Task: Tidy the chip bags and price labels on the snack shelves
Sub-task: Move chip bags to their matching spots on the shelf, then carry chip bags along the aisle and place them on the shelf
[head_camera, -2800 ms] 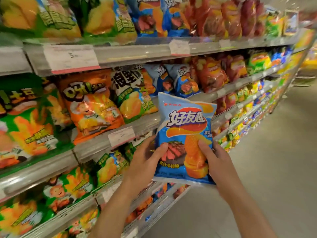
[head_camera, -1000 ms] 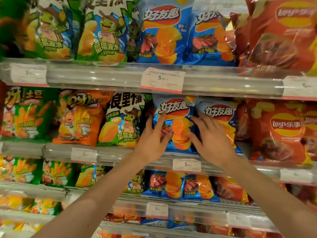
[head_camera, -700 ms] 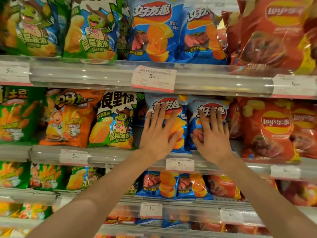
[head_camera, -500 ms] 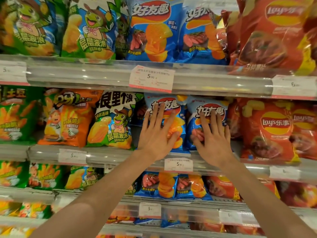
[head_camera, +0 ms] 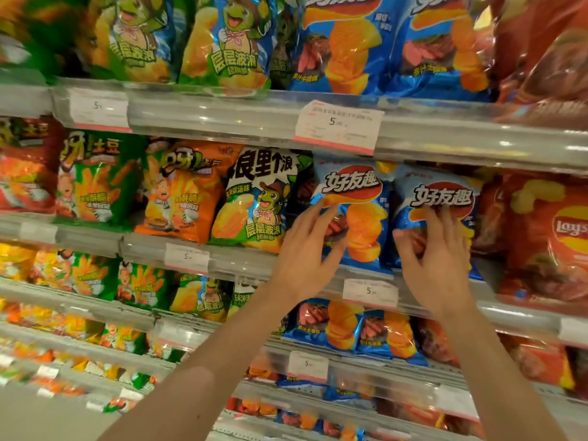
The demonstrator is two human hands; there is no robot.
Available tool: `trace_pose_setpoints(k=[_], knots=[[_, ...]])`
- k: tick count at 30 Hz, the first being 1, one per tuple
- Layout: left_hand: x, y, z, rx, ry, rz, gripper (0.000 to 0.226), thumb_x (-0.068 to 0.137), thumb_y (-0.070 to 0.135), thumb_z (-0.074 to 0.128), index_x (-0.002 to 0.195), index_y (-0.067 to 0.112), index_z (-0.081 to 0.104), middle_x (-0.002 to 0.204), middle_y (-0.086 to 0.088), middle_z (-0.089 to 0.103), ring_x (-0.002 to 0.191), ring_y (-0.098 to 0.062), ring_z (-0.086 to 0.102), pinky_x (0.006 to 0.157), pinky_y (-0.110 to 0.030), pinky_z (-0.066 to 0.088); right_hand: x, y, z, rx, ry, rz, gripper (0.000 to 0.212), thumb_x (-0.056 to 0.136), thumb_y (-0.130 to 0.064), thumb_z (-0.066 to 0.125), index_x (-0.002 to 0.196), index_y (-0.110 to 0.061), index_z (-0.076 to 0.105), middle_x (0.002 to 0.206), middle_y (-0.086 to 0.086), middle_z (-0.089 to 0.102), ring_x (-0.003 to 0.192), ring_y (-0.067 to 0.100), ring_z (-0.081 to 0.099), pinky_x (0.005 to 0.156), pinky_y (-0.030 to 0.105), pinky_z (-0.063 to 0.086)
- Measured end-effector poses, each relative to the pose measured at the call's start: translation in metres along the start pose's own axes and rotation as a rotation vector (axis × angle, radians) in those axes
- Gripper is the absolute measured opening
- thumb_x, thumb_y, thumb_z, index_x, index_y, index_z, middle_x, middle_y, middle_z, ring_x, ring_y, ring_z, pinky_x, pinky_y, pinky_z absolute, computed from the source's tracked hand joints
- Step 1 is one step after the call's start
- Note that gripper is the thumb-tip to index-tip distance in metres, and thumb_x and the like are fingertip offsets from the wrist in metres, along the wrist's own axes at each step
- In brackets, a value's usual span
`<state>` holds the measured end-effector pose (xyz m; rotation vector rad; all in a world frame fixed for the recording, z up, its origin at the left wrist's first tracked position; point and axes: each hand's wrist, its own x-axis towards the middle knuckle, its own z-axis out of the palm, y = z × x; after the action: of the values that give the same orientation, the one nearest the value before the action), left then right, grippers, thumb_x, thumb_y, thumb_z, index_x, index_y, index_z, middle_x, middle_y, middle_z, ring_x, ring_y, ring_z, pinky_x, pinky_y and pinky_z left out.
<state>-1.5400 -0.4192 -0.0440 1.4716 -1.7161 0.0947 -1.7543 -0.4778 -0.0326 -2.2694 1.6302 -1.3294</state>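
Clear plastic rails front the snack shelves [head_camera: 222,116], which fill the whole view in stacked tiers packed with bags; the second shelf from the top carries the work. Red bags [head_camera: 547,237] crowd the right end of that tier, a green bag of fries [head_camera: 95,183] and an orange bag [head_camera: 178,192] stand toward the left, and a green-and-blue cartoon bag [head_camera: 254,205] leans beside them; two blue chip bags stand upright side by side in the middle of the tier, just right of the cartoon bag. Both forearms reach up from the bottom of the view; the left hand [head_camera: 305,253] lies with fingers straight and spread against the front of the left blue bag [head_camera: 359,214], pressing its lower left part without curling round it; the right hand [head_camera: 436,259] rests on the right blue bag [head_camera: 442,198] with fingers extended and slightly bent, tips touching the lower front of the pack, no grasp visible. A large price label [head_camera: 339,127] hangs tilted on the rail above the blue bags, its lower edge pink; a smaller price label [head_camera: 370,292] sits on the rail directly below them, between the two wrists; another tag [head_camera: 187,257] sits further left on the same rail, its print blurred.
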Motion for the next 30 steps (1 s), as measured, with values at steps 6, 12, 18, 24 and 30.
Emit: trace_pose_setpoints(k=[6, 12, 18, 24, 30], knots=[[-0.047, -0.026, -0.050, -0.240, -0.067, -0.088, 0.056, 0.104, 0.036, 0.053, 0.156, 0.025, 0.035, 0.157, 0.005, 0.040, 0.144, -0.009, 0.037, 0.116, -0.024, 0.031, -0.061, -0.069, 0.002, 0.118, -0.148, 0.088, 0.067, 0.097, -0.056, 0.046, 0.155, -0.024, 0.035, 0.166, -0.001, 0.025, 0.154, 0.015, 0.018, 0.123, 0.039, 0.022], [-0.098, -0.092, -0.115, -0.409, -0.090, -0.193, 0.051, 0.101, 0.039, 0.058, 0.150, 0.036, 0.043, 0.138, 0.011, 0.057, 0.124, -0.005, 0.056, 0.106, -0.037, 0.050, -0.138, -0.154, 0.050, 0.277, -0.182, 0.238, 0.057, 0.094, -0.067, 0.042, 0.147, -0.045, 0.039, 0.149, -0.017, 0.044, 0.137, 0.008, 0.046, 0.106, 0.039, 0.048], [-0.143, -0.181, -0.190, -0.471, -0.149, -0.311, 0.051, 0.097, 0.045, 0.055, 0.147, 0.043, 0.044, 0.134, 0.015, 0.058, 0.108, 0.008, 0.060, 0.090, -0.025, 0.055, -0.200, -0.228, 0.092, 0.246, -0.208, 0.425, 0.061, 0.089, -0.063, 0.046, 0.147, -0.042, 0.041, 0.136, -0.020, 0.054, 0.084, -0.011, 0.064, 0.068, 0.016, 0.049], [-0.158, -0.225, -0.229, -0.401, -0.134, -0.345, 0.046, 0.100, 0.032, 0.059, 0.145, 0.030, 0.051, 0.129, 0.012, 0.062, 0.101, 0.013, 0.060, 0.080, -0.013, 0.049, -0.209, -0.263, 0.117, 0.229, -0.181, 0.438, 0.045, 0.097, -0.047, 0.050, 0.140, -0.036, 0.048, 0.103, -0.024, 0.066, 0.079, -0.005, 0.064, 0.060, 0.018, 0.049], [-0.134, -0.231, -0.258, -0.352, -0.031, -0.312, 0.042, 0.100, 0.034, 0.061, 0.139, 0.041, 0.050, 0.119, 0.022, 0.062, 0.100, 0.007, 0.062, 0.084, -0.028, 0.055, -0.164, -0.285, 0.122, 0.214, -0.159, 0.322, 0.060, 0.095, -0.053, 0.049, 0.148, -0.026, 0.043, 0.105, -0.017, 0.066, 0.082, -0.001, 0.064, 0.070, 0.028, 0.054]])
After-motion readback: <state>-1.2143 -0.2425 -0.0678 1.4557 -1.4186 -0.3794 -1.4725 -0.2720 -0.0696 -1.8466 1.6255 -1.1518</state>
